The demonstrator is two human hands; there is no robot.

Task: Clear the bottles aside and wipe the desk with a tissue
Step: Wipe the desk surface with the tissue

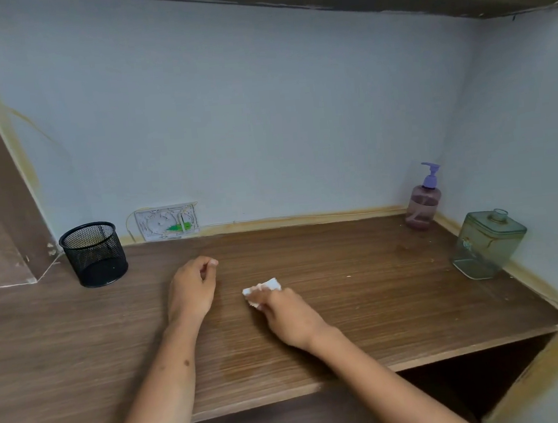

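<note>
On desk (380, 303), tissue (267, 288) under right hand (288, 315), mesh cup (94, 254) at the back left

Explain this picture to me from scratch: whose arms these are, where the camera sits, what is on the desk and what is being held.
There is no machine here. The single picture comes from a camera worn on a person's head, looking down at their own arms. The right hand presses a white tissue onto the wooden desk. The left hand rests on the desk with loosely curled fingers, holding nothing. A purple pump bottle and a green glass bottle stand near the right corner. A black mesh cup stands at the far left.
</note>
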